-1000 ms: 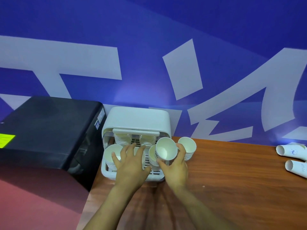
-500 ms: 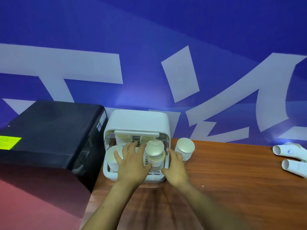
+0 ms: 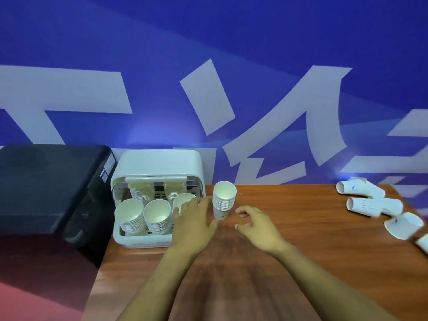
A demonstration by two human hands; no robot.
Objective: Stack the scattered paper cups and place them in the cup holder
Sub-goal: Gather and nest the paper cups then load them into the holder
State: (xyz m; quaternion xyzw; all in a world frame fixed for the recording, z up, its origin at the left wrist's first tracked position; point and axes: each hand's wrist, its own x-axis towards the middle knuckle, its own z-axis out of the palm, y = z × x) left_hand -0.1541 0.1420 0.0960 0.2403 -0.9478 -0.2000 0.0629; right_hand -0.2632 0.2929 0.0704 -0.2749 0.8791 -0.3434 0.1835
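Observation:
The white cup holder (image 3: 141,240) stands at the table's left end with its lid up. Several stacks of white paper cups fill it; a front stack (image 3: 157,215) shows clearly. One more stack (image 3: 223,200) stands upright on the wood just right of the holder. My left hand (image 3: 193,224) lies over the holder's right front corner, fingers relaxed, beside that stack and holding nothing. My right hand (image 3: 257,225) hovers over the table right of the stack, fingers loosely curled, empty. Loose cups (image 3: 370,205) lie on their sides at the far right.
A black machine (image 3: 51,188) sits against the holder's left side. The blue and white wall (image 3: 208,89) runs behind the brown wooden table (image 3: 301,262). A flattened cup (image 3: 404,224) lies near the right edge.
My right hand let go of the stack it set in the holder and drew back to the right. My left hand slid right off the holder's middle. The view shifted right.

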